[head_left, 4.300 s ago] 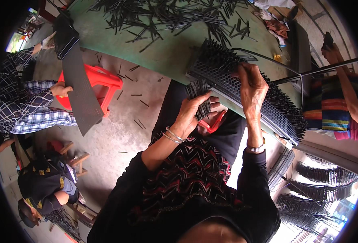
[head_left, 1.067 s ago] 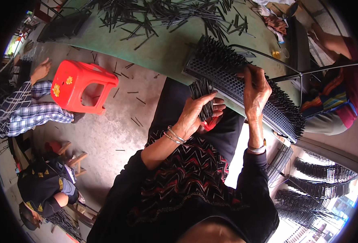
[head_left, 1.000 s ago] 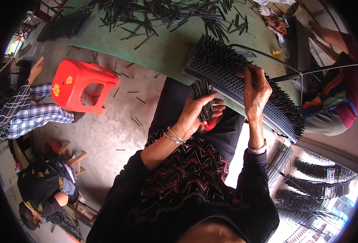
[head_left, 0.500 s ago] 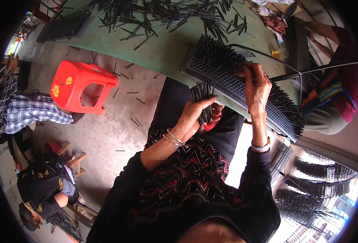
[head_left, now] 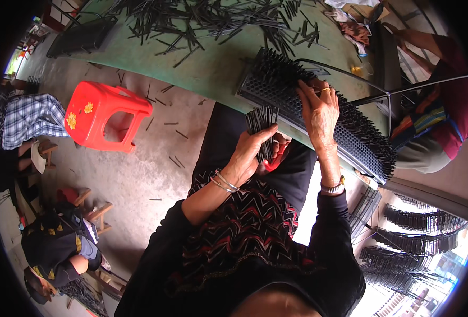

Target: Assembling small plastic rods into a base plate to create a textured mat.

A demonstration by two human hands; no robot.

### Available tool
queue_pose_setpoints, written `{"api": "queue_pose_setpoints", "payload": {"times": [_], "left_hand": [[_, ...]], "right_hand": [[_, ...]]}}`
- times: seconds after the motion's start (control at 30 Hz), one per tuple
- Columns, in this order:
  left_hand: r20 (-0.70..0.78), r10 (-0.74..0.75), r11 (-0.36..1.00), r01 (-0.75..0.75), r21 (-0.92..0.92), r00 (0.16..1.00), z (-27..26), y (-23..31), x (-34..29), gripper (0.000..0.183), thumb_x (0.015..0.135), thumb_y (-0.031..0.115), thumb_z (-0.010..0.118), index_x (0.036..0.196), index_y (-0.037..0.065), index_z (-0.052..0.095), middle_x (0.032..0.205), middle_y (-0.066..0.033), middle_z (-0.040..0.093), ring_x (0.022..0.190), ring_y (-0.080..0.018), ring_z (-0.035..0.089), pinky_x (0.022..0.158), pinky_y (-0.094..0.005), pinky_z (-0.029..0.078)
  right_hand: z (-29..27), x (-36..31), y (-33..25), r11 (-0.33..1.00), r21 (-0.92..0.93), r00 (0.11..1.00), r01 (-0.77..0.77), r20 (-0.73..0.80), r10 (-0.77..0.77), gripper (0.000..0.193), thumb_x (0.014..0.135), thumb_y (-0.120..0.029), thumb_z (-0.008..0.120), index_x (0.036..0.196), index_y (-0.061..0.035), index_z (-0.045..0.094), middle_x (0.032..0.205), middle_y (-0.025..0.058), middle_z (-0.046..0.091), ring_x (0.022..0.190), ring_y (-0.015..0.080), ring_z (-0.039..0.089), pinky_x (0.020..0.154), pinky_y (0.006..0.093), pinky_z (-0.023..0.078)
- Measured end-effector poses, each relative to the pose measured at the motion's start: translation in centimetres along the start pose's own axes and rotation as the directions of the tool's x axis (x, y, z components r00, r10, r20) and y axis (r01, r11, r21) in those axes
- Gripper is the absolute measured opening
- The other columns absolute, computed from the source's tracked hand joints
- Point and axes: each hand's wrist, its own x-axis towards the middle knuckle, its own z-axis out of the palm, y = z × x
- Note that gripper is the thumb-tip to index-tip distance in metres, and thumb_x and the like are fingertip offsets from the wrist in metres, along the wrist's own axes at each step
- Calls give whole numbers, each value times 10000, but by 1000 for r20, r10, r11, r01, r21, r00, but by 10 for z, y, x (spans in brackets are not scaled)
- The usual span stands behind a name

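Note:
My left hand (head_left: 255,145) is closed round a bundle of thin black sticks (head_left: 261,120), held at the near side of the table edge. Beside it, a long black perforated block (head_left: 353,143) lies slantwise across the table's edge, its rows of holes bare along the near side. Black sticks (head_left: 356,122) stand densely in its far rows. Over the middle of the block, my right hand (head_left: 321,111) has its fingers bent and drawn together at the standing sticks. What its fingertips pinch, if anything, is too small to make out.
A green table (head_left: 213,71) carries a loose pile of black sticks (head_left: 207,24) and a black block (head_left: 83,38). A thin metal bar frame (head_left: 387,95) rises beyond my block. Left stands a red stool (head_left: 107,115); sticks litter the floor. Other people sit left and right.
My right hand has shifted left and slightly up along the block, its back now turned more upward. My left hand keeps the bundle nearly in place. At left, the person in checked cloth has moved.

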Motion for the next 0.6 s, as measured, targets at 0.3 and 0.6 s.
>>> {"api": "queue_pose_setpoints", "payload": {"times": [0.3,0.6], "left_hand": [[-5,37,997,-36,65,999,11,6,-4,187,885,171,676,960,0,668,798,-99,699,670,-148,649,602,-266,513],[13,-45,993,43,110,999,17,3,-4,267,857,203,710,1020,-4,664,868,-101,697,727,-160,676,585,-279,556]], "right_hand": [[-39,-12,-19,713,560,874,-422,461,155,297,888,-145,672,1160,-28,659,952,94,638,881,190,619,786,307,487],[-37,-25,-6,257,631,678,-732,712,185,134,890,-77,645,974,27,631,823,56,666,730,108,619,672,263,499]]}}
